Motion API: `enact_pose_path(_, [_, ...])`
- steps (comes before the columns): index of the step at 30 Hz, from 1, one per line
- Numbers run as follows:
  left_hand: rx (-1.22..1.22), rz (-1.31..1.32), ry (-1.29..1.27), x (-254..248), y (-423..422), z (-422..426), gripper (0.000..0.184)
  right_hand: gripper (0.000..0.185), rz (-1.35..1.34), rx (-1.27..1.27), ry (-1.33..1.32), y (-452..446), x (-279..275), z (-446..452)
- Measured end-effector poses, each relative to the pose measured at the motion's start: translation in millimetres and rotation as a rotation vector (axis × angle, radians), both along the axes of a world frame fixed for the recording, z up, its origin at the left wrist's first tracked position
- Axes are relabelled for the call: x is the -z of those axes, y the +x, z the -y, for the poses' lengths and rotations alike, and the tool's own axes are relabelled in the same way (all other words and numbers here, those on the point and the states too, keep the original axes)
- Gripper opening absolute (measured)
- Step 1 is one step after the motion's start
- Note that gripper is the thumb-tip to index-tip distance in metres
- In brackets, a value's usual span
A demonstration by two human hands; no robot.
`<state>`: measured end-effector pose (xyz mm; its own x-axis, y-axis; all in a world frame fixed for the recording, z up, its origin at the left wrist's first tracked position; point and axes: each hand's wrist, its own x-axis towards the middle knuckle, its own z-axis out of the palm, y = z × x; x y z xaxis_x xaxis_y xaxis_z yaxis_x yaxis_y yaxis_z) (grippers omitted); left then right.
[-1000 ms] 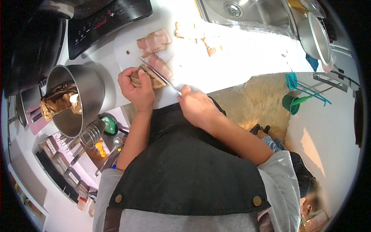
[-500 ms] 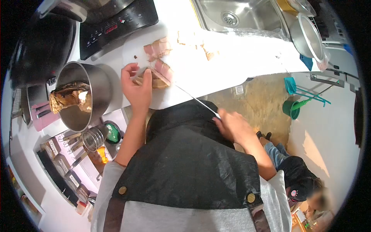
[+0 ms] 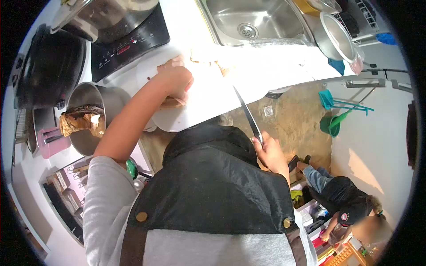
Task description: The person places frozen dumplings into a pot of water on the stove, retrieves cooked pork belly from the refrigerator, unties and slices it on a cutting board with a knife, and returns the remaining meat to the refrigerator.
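Observation:
My left hand point(image 3: 175, 80) reaches over the white cutting board point(image 3: 171, 124), its back turned up and its fingers curled down. Pink sliced meat point(image 3: 179, 95) shows beneath it, apparently in its grip; the fingertips are mostly hidden. A browned piece of the meat point(image 3: 171, 103) lies on the board just below the hand. My right hand point(image 3: 270, 154) is closed round the handle of a long knife point(image 3: 249, 114), held off the board's right side with the tip pointing up toward the counter. More meat pieces point(image 3: 208, 60) lie farther back in strong glare.
A steel pot point(image 3: 82, 144) with a large browned chunk point(image 3: 84, 123) stands left. Behind are an induction cooker point(image 3: 133, 48), a sink point(image 3: 248, 13) and a metal bowl point(image 3: 337, 37). Another person point(image 3: 344, 197) is at lower right, near a green bucket point(image 3: 329, 126).
My left hand has moved up and right across the board, turning over the meat. The right hand has drawn the knife away from the meat, and its blade now points more upward.

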<state>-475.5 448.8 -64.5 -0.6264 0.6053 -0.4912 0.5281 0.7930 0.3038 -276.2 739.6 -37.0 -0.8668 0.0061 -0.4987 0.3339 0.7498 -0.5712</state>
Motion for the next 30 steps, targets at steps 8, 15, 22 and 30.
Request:
enact_pose_path(8, [-0.043, 0.184, 0.304, -19.4, -27.4, -7.9, 0.023, 0.028, 0.014, 0.097, 0.044, 10.0, 3.8, -9.8])
enact_pose_path(15, [-0.417, 0.426, 0.589, -13.3, -57.9, -33.3, 0.021, 0.029, -0.010, 0.157, 0.018, 10.8, 3.8, -10.7])
enact_pose_path(22, [-0.320, -0.216, 0.661, -7.9, -64.1, -3.9, 0.014, 0.032, 0.006, 0.200, 0.028, 18.1, 9.5, -10.5])
enact_pose_path(30, [-0.712, -0.403, 0.641, -22.1, 61.8, 37.4, 0.027, 0.031, -0.061, 0.046, -0.073, -8.7, 6.2, 19.0])
